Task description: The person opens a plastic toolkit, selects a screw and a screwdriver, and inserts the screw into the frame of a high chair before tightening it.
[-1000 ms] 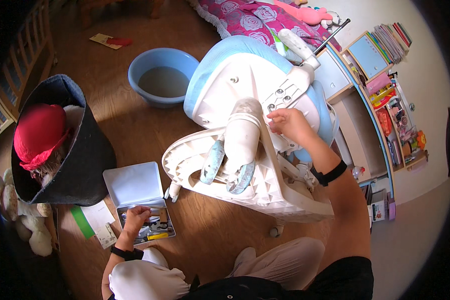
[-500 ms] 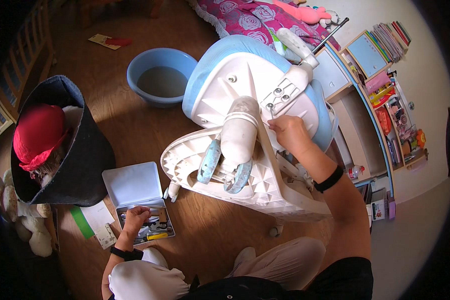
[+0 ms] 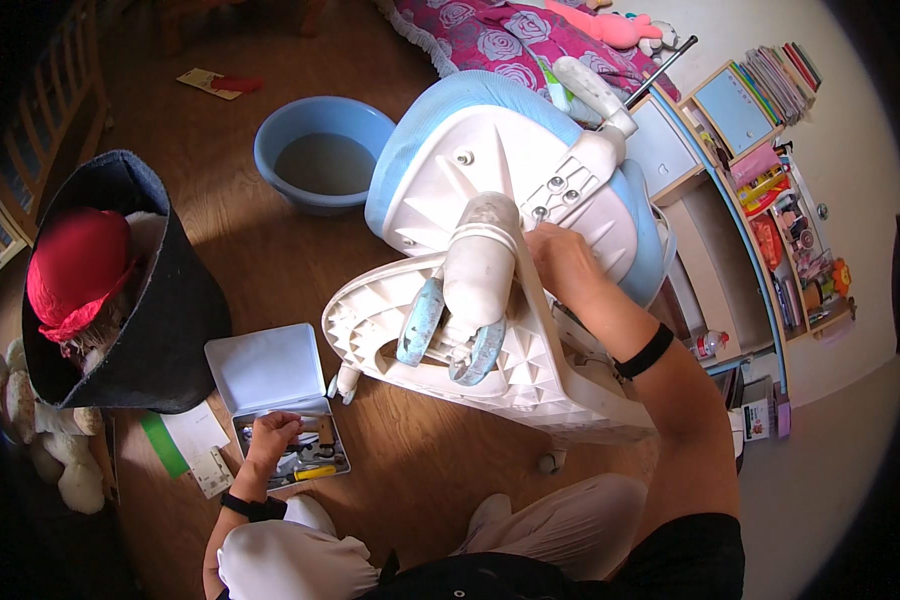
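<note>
Two bare hands are at work on a wooden floor, seen from above the person's bent knees. Nearest, the left hand reaches into a small open grey plastic tool case lying on the floor just in front of the left knee; its fingers are curled down among the small tools inside, but whether they pinch any one of them cannot be told. A yellow-handled tool lies at the near edge of the case, just beside the hand. Left of the case lie a white paper sheet and a green strip.

Further out, an overturned white plastic chair base with a ribbed underside rests tilted on the floor, with a worn white cylinder column and two pale blue levers standing out from its middle. The right hand, with a black band on the wrist, rests against the white underside of the light blue seat shell, just right of the column; its fingers are bent onto the plastic near a bolted white bracket, not clearly grasping anything.

To the left stands a black fabric basket holding a red cap, a plush toy beside it. Beyond sits a round blue plastic basin, then a floral pink bedspread and a shelf of books at right.
</note>
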A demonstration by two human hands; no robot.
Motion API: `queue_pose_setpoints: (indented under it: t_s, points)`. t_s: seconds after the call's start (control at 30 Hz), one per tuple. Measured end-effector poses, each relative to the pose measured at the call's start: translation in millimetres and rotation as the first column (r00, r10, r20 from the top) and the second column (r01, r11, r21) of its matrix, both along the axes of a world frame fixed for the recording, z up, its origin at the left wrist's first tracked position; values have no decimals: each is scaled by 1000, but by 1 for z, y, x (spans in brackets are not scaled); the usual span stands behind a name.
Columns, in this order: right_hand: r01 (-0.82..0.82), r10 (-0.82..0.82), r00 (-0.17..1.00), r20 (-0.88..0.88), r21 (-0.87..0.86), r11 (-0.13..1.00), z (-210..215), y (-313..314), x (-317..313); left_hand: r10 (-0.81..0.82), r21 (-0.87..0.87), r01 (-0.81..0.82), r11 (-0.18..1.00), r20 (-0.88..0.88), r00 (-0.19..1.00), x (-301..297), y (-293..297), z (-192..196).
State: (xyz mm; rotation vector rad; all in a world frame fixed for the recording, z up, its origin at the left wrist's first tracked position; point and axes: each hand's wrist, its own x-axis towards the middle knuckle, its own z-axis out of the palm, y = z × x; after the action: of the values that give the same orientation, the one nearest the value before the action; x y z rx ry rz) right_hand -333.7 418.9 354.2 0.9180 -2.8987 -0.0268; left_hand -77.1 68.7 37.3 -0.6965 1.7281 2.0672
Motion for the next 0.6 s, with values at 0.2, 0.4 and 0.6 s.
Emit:
queue_pose_setpoints:
  t_s: [0.2,0.4,0.6]
  points:
    - [43,-42,992,-119,10,999,6,-7,11,15,16,-15,1000,12,1000,2,0,-5]
    - [-87,338,892,-300,619,781,7,-9,18,16,29,-15,999,-10,1000,2,-2,-12]
    - [77,-36,992,-123,342,937,-2,-20,16,21,15,-21,1000,-5,1000,-1,-1,-7]
